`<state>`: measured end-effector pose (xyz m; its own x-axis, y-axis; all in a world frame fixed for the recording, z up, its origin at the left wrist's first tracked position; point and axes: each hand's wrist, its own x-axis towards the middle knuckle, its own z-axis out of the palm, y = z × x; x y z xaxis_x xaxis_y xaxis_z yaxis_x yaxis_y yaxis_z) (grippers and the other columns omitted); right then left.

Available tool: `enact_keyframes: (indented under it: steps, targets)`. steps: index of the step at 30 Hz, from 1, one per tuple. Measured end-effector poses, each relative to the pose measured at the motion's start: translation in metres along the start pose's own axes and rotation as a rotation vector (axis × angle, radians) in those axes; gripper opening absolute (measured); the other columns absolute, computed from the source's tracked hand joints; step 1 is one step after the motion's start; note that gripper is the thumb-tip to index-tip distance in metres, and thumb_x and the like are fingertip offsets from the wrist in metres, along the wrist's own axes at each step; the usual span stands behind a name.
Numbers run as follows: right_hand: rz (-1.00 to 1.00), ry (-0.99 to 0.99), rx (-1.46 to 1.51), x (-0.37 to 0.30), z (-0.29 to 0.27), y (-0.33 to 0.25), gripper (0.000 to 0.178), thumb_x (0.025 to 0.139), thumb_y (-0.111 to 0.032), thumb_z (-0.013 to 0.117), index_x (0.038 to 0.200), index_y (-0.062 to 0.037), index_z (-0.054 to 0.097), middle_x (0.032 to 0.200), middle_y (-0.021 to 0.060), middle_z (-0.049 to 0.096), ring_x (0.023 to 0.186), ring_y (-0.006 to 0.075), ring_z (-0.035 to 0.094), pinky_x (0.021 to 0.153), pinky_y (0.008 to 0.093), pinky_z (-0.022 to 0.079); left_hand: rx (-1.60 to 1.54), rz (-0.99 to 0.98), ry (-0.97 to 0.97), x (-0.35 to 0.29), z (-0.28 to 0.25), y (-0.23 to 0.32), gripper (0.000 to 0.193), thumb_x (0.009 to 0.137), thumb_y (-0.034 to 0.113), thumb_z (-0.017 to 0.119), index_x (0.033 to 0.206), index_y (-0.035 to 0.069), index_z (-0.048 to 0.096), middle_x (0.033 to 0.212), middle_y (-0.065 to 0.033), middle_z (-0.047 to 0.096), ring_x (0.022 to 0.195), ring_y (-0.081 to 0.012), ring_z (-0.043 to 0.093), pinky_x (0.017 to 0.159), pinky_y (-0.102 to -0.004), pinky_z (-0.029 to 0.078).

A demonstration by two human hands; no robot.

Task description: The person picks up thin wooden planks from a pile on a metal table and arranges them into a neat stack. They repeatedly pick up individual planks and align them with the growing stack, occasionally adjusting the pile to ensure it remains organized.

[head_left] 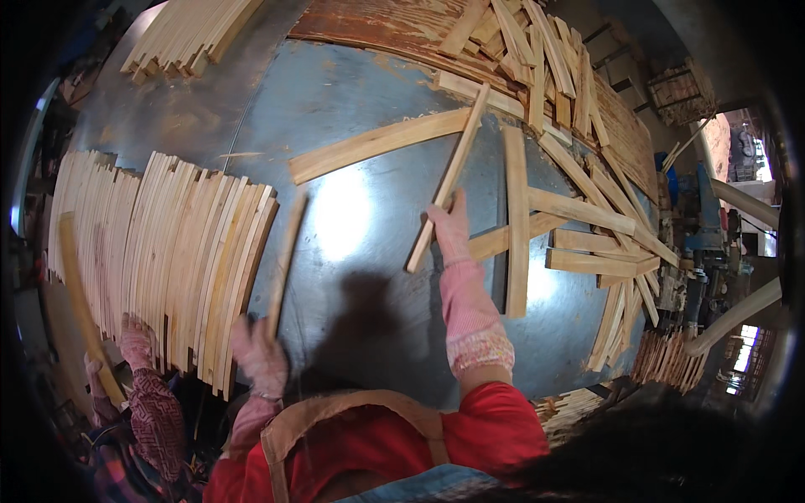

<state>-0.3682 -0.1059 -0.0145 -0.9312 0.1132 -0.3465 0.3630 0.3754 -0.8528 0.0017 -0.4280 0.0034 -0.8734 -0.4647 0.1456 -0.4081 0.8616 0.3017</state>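
My right hand [450, 226], in a pink glove, is closed round a narrow wooden strip [459, 168], which slants up and away to the right over the blue-grey metal table. Slightly blurred, my left gloved hand [260, 356] grips the near end of another wooden strip [288, 260]. That strip stands just right of a long row of strips [176, 251] packed side by side. Beyond my right hand lies a wide wooden board [377, 144], with the held strip crossing near its right end. A further board [516, 222] lies right of that hand, lengthwise.
A co-worker's gloved hand [137, 342] touches the row's near end; a strip [80, 293] leans by their other hand [96, 373]. Loose boards [599, 243] overlap on the right. A jumbled wood pile [537, 59] sits on brown plywood [377, 21] at the back. More strips [193, 33] lie far left.
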Motion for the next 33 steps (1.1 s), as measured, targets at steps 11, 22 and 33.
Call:
enact_keyframes:
  steps: [11, 22, 33]
  targets:
    - [0.115, -0.789, 0.172, -0.188, 0.082, 0.061, 0.058, 0.098, -0.017, 0.060, 0.153, 0.0018, 0.055, 0.145, 0.0177, 0.067, 0.136, 0.0322, 0.063, 0.118, 0.0386, 0.045, -0.726, 0.020, -0.380, 0.034, 0.008, 0.034, 0.084, 0.085, 0.021, 0.088, 0.156, -0.002, 0.048, 0.134, -0.0272, 0.067, 0.125, -0.0394, 0.068, 0.105, -0.0442, 0.055]
    - [-0.897, -0.240, -1.282, 0.152, 0.123, -0.096, 0.080, 0.080, -0.020, 0.078, 0.156, -0.0216, 0.051, 0.153, 0.0159, 0.057, 0.144, 0.0376, 0.052, 0.117, 0.0570, 0.041, -1.629, -0.707, -1.089, 0.061, 0.027, -0.002, 0.082, 0.086, 0.018, 0.078, 0.160, 0.001, 0.046, 0.130, -0.0123, 0.069, 0.099, -0.0213, 0.069, 0.089, -0.0379, 0.057]
    - [0.114, -0.576, 0.146, 0.085, 0.060, -0.115, 0.052, 0.107, -0.041, 0.046, 0.113, 0.0035, 0.073, 0.085, 0.0165, 0.072, 0.073, 0.0278, 0.071, 0.076, 0.0397, 0.060, -0.098, 0.060, -0.144, -0.015, -0.013, -0.027, 0.062, 0.088, 0.015, 0.080, 0.148, 0.012, 0.063, 0.149, -0.0146, 0.062, 0.137, -0.0379, 0.059, 0.114, -0.0523, 0.046]
